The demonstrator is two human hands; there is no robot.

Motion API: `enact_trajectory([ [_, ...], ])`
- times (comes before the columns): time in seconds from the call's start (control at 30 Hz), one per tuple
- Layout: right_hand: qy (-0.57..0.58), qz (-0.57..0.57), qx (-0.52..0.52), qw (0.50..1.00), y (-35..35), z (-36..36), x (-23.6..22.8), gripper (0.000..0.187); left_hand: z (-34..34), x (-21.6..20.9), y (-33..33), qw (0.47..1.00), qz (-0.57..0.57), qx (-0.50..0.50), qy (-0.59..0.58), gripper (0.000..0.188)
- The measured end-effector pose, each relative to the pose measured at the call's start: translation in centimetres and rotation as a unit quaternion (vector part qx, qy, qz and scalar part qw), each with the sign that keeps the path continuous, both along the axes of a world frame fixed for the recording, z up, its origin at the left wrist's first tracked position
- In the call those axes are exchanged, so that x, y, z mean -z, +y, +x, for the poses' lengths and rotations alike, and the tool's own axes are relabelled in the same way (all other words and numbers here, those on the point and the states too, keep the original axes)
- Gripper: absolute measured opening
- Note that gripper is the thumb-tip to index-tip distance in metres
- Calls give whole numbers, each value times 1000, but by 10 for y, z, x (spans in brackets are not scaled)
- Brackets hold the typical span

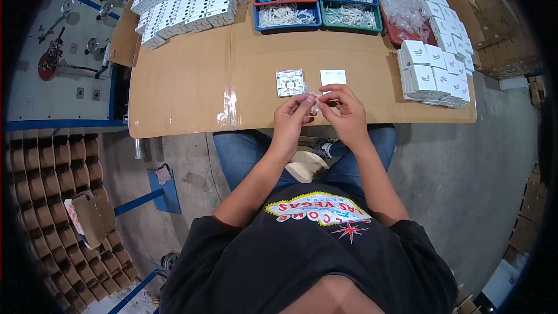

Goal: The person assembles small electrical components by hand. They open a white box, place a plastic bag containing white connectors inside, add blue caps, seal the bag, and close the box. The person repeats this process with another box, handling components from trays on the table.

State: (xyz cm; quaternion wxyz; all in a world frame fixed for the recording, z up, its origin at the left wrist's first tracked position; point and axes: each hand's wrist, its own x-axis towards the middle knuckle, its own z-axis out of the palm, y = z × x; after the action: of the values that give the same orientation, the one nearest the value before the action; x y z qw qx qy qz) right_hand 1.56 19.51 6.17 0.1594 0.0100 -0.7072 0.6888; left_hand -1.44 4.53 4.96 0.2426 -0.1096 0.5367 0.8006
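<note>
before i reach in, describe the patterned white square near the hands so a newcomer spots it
On the big cardboard sheet, find the near edge, where the left hand and right hand nearly meet. Just beyond the left hand lies a white square piece. Its face is broken up by grey details, unlike the plain white plate to its right.

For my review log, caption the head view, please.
Left hand and right hand hold clear plastic over a cardboard-topped table, with filled trays and stacked white pieces beyond.
</note>
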Motion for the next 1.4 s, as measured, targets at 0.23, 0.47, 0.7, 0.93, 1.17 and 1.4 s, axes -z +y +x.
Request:
enact_trajectory([
  [0.23,-176,-242,-53,953,-2,1,2,24,4,13,2,995,49,-34,79,14],
  [0.47,-205,-258,-41,943,-10,4,2,15,10,7,7,985,87,-102,108,20],
  [0.7,-205,-302,-31,930,-20,8,8,10,10,12,9,978,81,-131,139,22],
  [0.93,-234,-394,-55,887,-16,11,6,19,8,7,9,973,49,-124,190,22],
  [1.17,-260,-454,-100,846,-17,11,9,21,6,6,6,975,53,-118,178,21],
  [1.4,-273,-469,-140,829,-11,7,19,22,8,7,3,975,49,-107,190,24],
])
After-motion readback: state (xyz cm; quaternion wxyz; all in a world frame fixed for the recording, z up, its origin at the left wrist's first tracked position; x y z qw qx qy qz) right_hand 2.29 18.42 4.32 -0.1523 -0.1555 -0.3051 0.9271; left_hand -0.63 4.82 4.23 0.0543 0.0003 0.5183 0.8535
